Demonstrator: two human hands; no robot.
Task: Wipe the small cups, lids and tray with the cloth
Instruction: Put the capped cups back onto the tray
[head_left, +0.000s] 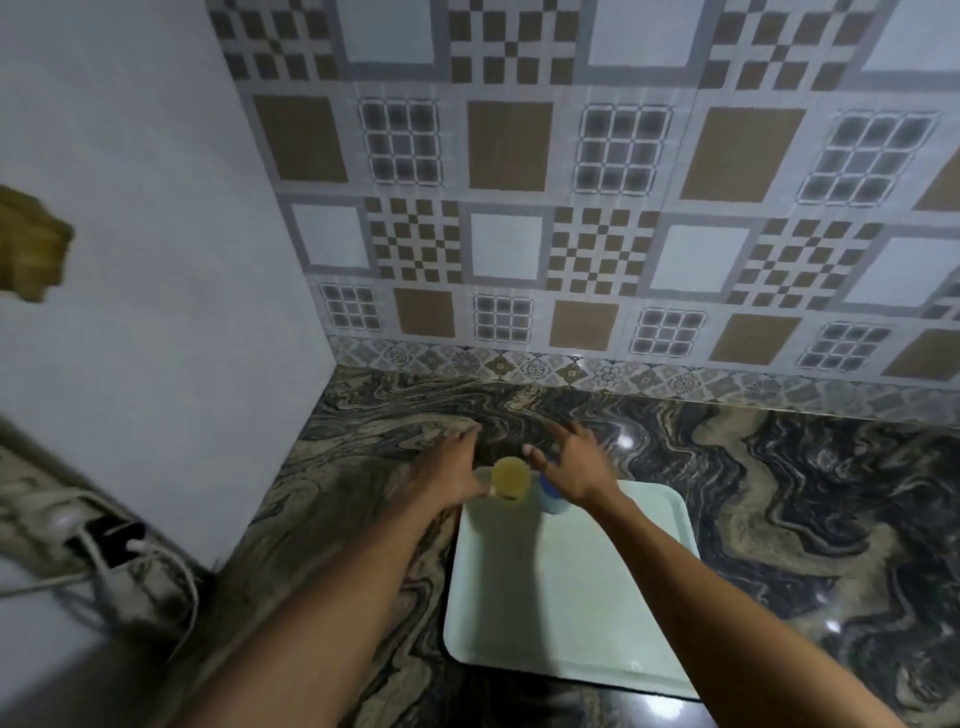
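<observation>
**Both hands spread beside two cups**

The marbled counter (779, 493) stretches beyond both hands. The pale tray (566, 597) lies under the forearms. The left hand (447, 467) and right hand (574, 467) are splayed and grip nothing. Between them stands a yellow cup (510, 480), with a blue cup (550, 501) just beside the right palm.

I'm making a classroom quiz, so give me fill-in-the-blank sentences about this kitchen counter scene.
1. The small plastic cup beside the left hand is ____.
2. The small blue plastic cup sits on the pale green rectangular plastic tray, to that cup's ____.
3. The right hand holds ____.
Missing words: yellow; right; nothing.
</observation>
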